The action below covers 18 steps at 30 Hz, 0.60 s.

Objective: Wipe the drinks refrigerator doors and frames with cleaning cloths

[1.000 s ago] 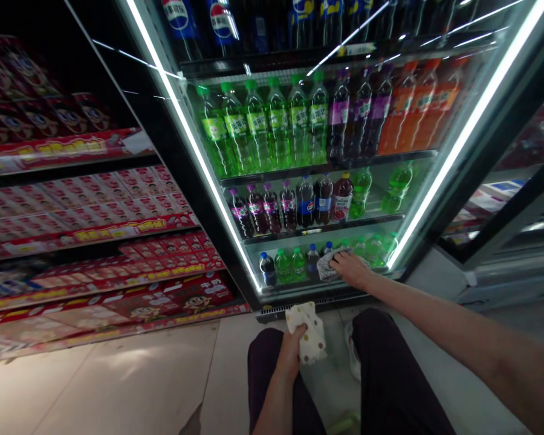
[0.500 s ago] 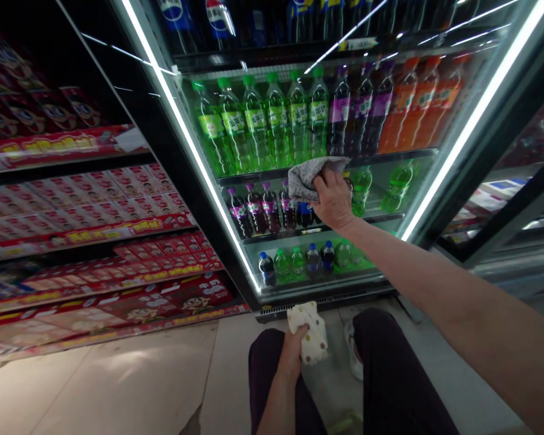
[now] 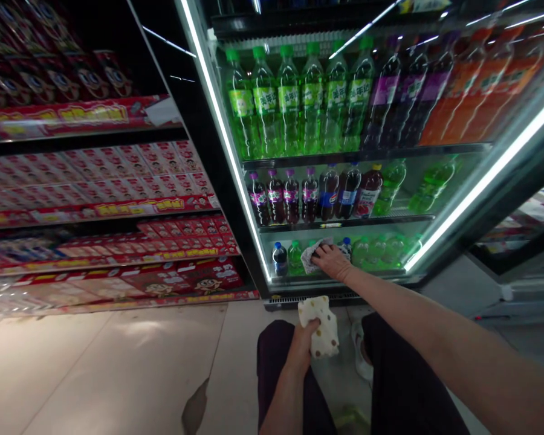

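My right hand is closed on a grey patterned cloth and presses it against the glass door of a lit drinks cooler, level with the lowest row of bottles. Some of those bottles are hidden behind the hand and cloth. My left hand grips a folded cream cloth with brown and grey dots, thumb on top. It is held low, between my knees and in front of the cooler's base grille.
Behind the glass stand green bottles, dark purple-capped bottles and orange bottles. Shelves of red and pink cartons run along the left. Pale floor tiles lie below, and a glass-fronted case stands at the right.
My right hand has moved the grey cloth down the glass, from the middle shelf to the bottom row. My left hand still holds the dotted cloth. The view has shifted, so the cooler appears larger.
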Available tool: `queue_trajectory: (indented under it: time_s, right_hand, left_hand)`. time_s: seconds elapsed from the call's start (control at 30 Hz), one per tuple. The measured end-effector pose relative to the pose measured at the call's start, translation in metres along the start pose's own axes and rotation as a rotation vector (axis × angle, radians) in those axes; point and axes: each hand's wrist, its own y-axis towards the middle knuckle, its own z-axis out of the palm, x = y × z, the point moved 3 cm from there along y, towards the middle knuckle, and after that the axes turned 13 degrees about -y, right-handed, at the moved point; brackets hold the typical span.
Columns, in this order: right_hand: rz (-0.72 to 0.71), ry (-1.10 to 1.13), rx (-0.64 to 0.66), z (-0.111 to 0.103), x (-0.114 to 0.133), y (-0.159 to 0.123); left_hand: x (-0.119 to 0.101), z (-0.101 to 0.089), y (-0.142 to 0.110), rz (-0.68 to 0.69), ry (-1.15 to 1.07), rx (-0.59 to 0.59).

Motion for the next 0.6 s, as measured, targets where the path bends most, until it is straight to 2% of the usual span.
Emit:
queue_trajectory:
  time_s: [0.13,0.27,0.43,0.6]
  right_hand:
    - [0.052,0.015,0.196,0.031,0.010,-0.019]
    - [0.121,0.038,0.339,0.050,0.000,-0.053]
    - [0.197,0.054,0.361,0.055,-0.029,-0.106]
    - [0.300,0.052,0.301,0.043,-0.066,-0.155]
  left_hand:
    - [0.003,0.001,0.003,0.008,0.009,0.014]
    - [0.004,0.001,0.003,0.010,0.026,0.019]
    - [0.002,0.001,0.003,-0.017,0.054,0.014]
    - [-0.001,0.004,0.004,0.007,0.074,0.006]
